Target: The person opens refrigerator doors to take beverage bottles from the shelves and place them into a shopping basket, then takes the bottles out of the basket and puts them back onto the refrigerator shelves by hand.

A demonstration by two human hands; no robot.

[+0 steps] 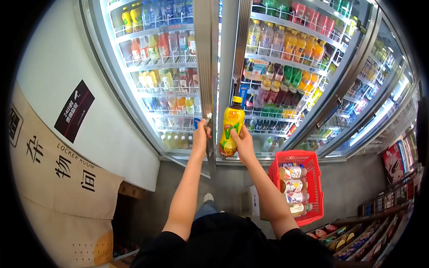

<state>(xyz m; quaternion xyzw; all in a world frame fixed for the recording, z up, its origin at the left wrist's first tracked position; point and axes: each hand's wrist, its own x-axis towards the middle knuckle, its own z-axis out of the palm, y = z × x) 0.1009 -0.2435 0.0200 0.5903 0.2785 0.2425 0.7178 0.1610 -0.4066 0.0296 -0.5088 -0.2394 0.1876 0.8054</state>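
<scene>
My right hand (242,144) is closed around a drink bottle (233,126) with a yellow cap and a yellow label with green lettering, held upright with a slight tilt. Its contents look brown near the base. To the left, the fingers of my left hand (202,137) wrap round the handle side of a glass fridge door (205,58), which stands swung open and is seen nearly edge-on. A small blue thing (196,123) shows by those fingers; I cannot make out what it is. Behind the bottle is a lit drinks fridge (286,58) with several shelves of bottles and cans.
A red plastic basket (318,178) with several bottles (292,185) is at my right, beside a cardboard box (250,202). Shelves of packaged goods (362,236) line the lower right. On the left are a white wall (49,58) and a beige curtain (67,192).
</scene>
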